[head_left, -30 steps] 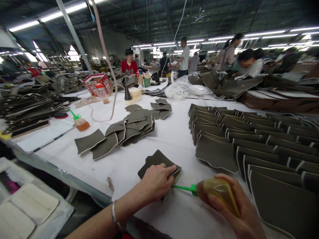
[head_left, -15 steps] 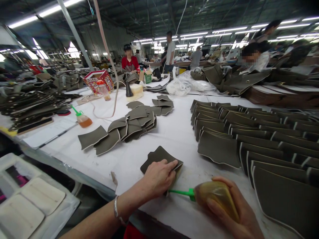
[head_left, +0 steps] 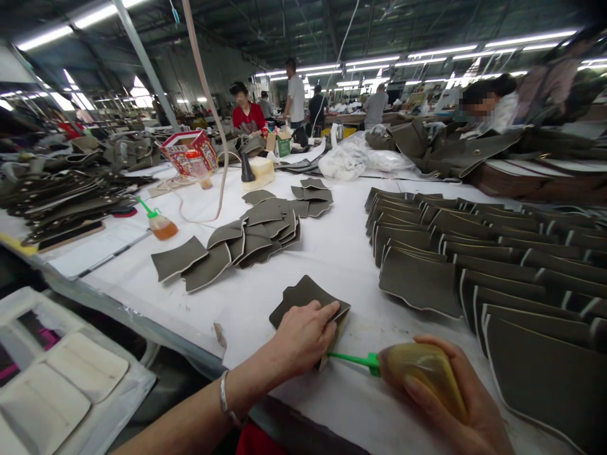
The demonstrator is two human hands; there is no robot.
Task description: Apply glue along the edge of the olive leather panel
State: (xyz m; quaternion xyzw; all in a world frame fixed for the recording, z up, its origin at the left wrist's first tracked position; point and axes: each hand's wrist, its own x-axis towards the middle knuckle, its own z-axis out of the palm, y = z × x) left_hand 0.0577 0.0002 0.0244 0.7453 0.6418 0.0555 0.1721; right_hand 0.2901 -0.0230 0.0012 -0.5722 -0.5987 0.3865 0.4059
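My left hand (head_left: 303, 336) lies over a dark olive leather-like piece (head_left: 303, 292) on the white table, its index finger stretched to the piece's right corner. The hand presses from above, and its palm hides part of the piece. In my right hand (head_left: 455, 385) is a squeeze bottle (head_left: 422, 374) of amber liquid, tilted sideways, with a long green nozzle (head_left: 353, 359). The nozzle tip is at the piece's near right edge, just below my left fingers. Whether liquid comes out cannot be seen.
Overlapping rows of similar pieces (head_left: 512, 272) cover the right side. A loose heap of pieces (head_left: 256, 237) lies beyond my left hand. Another green-tipped bottle (head_left: 162, 227) stands at left, near a hanging hose (head_left: 222, 183). A person in red (head_left: 248, 115) sits across the table.
The nozzle tip has shifted slightly away from me along the piece's edge. My left hand keeps its place on the piece. People in the background have moved.
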